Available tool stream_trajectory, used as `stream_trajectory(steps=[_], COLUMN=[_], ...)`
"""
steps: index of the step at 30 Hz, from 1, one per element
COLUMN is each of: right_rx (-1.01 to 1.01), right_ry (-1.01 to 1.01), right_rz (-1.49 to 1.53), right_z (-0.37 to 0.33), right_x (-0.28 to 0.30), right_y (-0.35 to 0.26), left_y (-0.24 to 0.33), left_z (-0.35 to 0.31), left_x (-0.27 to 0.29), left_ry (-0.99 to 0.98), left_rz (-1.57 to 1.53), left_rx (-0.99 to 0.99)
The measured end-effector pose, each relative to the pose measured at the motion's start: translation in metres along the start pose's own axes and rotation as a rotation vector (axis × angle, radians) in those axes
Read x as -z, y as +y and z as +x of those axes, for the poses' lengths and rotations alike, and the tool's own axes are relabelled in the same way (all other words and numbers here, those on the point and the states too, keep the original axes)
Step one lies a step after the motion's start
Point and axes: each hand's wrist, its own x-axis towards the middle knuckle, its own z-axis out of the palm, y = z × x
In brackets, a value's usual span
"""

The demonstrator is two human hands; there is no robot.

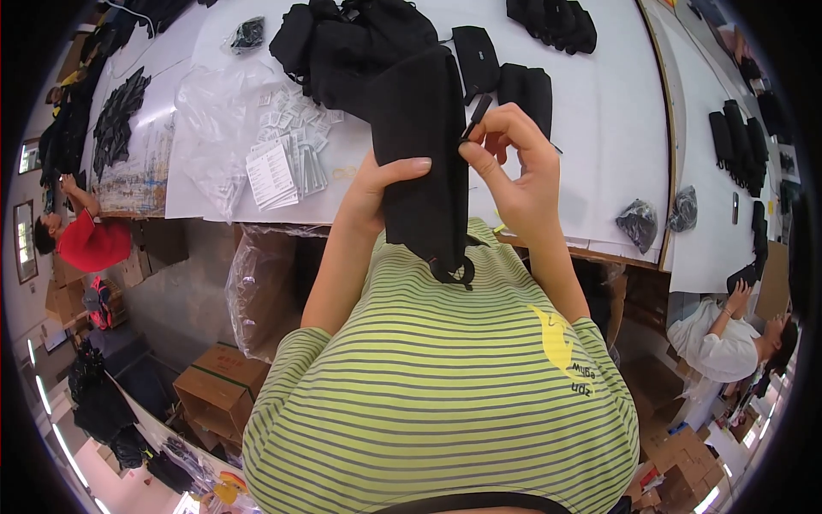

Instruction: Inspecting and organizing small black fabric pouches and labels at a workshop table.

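A long black fabric pouch stretches over the table edge in front of my chest, with a ring-like loop at its near end. My left hand is wrapped round its left side, thumb lying on top. At the right edge, my right hand pinches a small black strap or tab between thumb and forefinger; whether it is sewn to the pouch I cannot tell. Just beyond, a pile of black fabric pieces touches the pouch. Two more folded black pouches, one of them, lie to the right.
Printed white cards and clear plastic bags lie left on the white table. Black bundles sit at the far right, and small bagged black items near the right edge. Cardboard boxes stand below. Co-workers sit on both sides.
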Motion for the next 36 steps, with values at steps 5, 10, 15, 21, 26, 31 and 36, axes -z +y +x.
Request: stream_trajectory(steps=[5,10,15,21,26,31,36], right_rx=[-0.050,-0.117,-0.138,-0.061,0.044,0.197,0.273], right_ry=[-0.318,-0.469,-0.470,0.114,0.006,0.030,-0.035], right_rz=[0.107,0.123,0.099,-0.189,-0.314,-0.359,-0.410], right_z=[-0.007,-0.017,-0.017,-0.022,-0.028,-0.024,-0.029], right_x=[0.004,0.004,0.005,0.004,-0.026,-0.021,-0.019], right_y=[-0.005,-0.012,-0.010,0.010,0.007,0.028,0.034], left_y=[-0.005,0.003,0.003,0.006,-0.010,-0.016,-0.019], left_z=[0.004,0.009,0.012,0.018,0.011,0.007,0.028], left_x=[0.014,0.032,0.033,0.009,-0.015,-0.015,0.022], left_ry=[0.029,-0.022,-0.007,0.275,0.170,0.029,0.554], left_rz=[-0.229,-0.480,-0.435,-0.391,-0.489,-0.342,0.096], left_rx=[0.028,0.077,0.046,-0.222,-0.235,-0.208,-0.462])
